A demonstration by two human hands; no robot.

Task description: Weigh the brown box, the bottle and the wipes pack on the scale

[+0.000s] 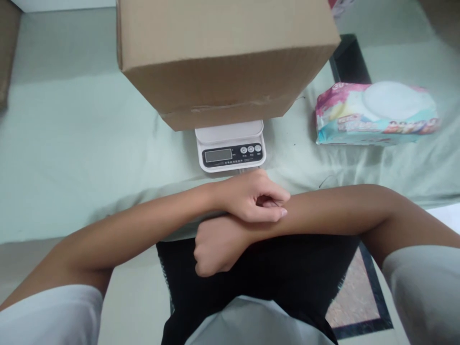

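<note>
We look down at 2 bare arms crossed in front of a surface w/ a pale green cloth (64, 139) over it. The left hand (247, 196) lies on top of the right wrist, palm side down. Its fingers are loosely curled in, thumb running alongside, w/ a small gap btwn thumb & forefinger. We can't tell if anything sits in that curl. The right hand (217, 247) is below it, back of hand up, fingers folded into a fist; we can't see its palm.

Just beyond the left hand, nr. the cloth's front edge, is a white kitchen scale (231, 160). It has a black panel w/ a plain grey screen on the left & 3 round btns. on the right. A big brown cardboard box (223, 36) stands over the scale's plate, apparently resting on it; it's wider than the scale, sticks out on both sides & hides the rear. We see a strip of clear tape nr. its bottom edge.

Right of the box, well apart from the hands, is a pink, white & blue pack of wipes (375, 117) w/ a white lid, and a dark tray (348, 62), partly hidden, just behind it. Far left, a brown object (7, 48) is cut off by the edge. At the bottom we see white sleeves (53, 314) & black cloth (276, 268).
</note>
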